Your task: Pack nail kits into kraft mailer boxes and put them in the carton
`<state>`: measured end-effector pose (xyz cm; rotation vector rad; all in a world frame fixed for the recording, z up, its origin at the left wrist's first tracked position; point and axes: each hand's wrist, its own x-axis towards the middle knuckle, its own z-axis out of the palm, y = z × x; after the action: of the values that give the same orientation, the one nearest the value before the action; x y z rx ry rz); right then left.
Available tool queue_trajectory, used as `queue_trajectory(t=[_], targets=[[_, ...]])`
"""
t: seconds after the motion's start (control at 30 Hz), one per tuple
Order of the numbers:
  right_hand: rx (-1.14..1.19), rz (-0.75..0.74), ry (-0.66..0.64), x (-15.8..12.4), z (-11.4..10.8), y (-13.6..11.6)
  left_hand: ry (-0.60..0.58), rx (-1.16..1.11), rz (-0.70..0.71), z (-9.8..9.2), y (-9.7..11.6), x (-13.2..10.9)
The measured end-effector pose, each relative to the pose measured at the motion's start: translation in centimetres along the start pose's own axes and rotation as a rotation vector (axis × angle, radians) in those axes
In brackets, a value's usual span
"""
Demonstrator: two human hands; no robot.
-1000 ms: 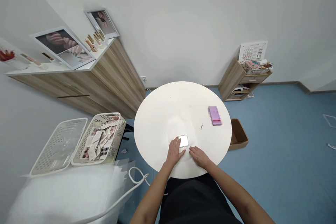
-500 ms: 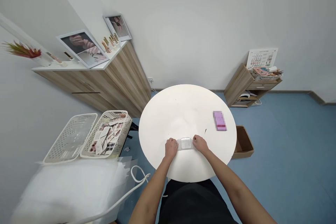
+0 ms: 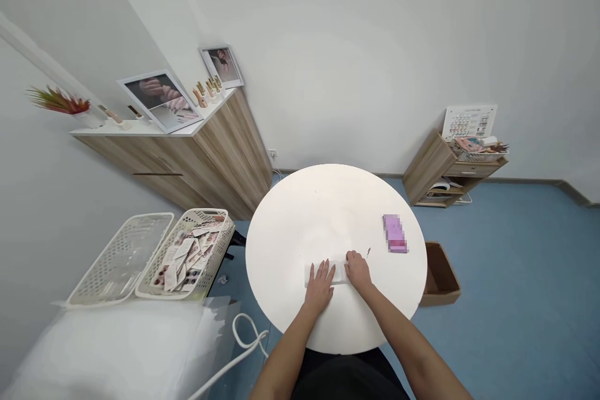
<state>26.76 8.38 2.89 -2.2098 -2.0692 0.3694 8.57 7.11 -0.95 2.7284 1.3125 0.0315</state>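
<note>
A small translucent white packet (image 3: 338,271) lies flat near the front of the round white table (image 3: 323,206). My left hand (image 3: 320,284) rests on its left part with the fingers spread. At the packet's right end is my right hand (image 3: 357,269), its fingers curled together on the edge. A purple item (image 3: 395,233), blurred by pixels, lies at the right side of the table.
To the left stand a white basket of printed cards (image 3: 220,250), a second basket (image 3: 117,262) and a pile of clear bags (image 3: 112,350). An open cardboard box (image 3: 443,297) is on the floor at the right. A wooden cabinet (image 3: 229,150) stands behind left.
My left hand has moved right, from the packet's left end onto the packet, and its fingers have spread. My right hand stays at the right end. The camera view has shifted slightly.
</note>
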Motion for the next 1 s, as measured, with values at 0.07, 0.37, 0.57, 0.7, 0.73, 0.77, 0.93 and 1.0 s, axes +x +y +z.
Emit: queue_trajectory(t=[0.07,0.37,0.57,0.7,0.73,0.77,0.93,1.0], targets=[[-0.075,-0.182,0.092,-1.1,-0.3,-0.2,-0.046,-0.026,0.005,-0.6,-0.5,0.6],[0.01,-0.514,0.062,-4.5,-0.2,-0.4,-0.111,-0.285,-0.089,-3.4,-0.8,1.6],[0.019,-0.455,-0.053,-4.7,-0.5,-1.0,-0.121,-0.342,-0.067,-3.8,-0.8,-0.4],[-0.019,-0.508,-0.093,-5.2,-0.9,-1.4,-0.124,-0.334,-0.027,-4.4,-0.9,-1.6],[-0.029,-0.522,-0.107,-5.2,-1.1,-1.4,-0.133,-0.331,-0.01,-4.6,-0.9,-1.8],[-0.038,-0.534,-0.124,-5.3,-1.3,-1.5,-0.143,-0.331,0.011,-4.9,-1.0,-2.0],[-0.03,-0.532,-0.209,-4.3,-2.6,-1.7,-0.125,-0.407,0.008,-5.7,-1.5,-2.2],[-0.002,-0.488,-0.237,-3.3,-3.0,-1.8,-0.122,-0.454,-0.055,-5.7,-1.8,-2.0]])
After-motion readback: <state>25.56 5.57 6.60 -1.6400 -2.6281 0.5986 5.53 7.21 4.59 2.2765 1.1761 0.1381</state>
